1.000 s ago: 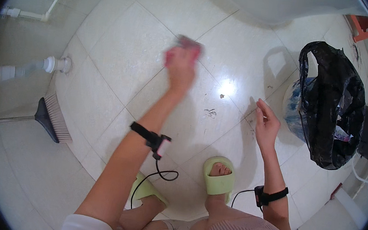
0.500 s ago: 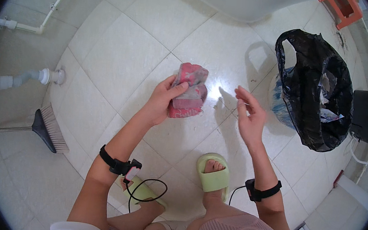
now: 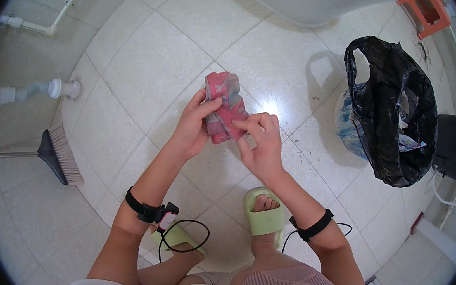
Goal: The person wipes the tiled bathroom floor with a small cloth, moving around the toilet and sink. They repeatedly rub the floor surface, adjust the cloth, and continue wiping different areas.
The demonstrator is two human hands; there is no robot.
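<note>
Leftward, the right hand (image 3: 263, 142) has been brought to the patterned cloth (image 3: 226, 93), its near right edge apparently pinched. Its left side is gripped by the left hand (image 3: 193, 124), above the tiled floor (image 3: 153, 61). Light, limp handling is expected, best held by folded edges; pinkish-red and grey, rumpled layers are shown.

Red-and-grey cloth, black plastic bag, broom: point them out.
Red-and-grey cloth (image 3: 229, 104), head view: the middle of its upper face.
Black plastic bag (image 3: 376, 119), head view: its outer wall.
Broom (image 3: 50, 155), head view: its dark head.
</note>
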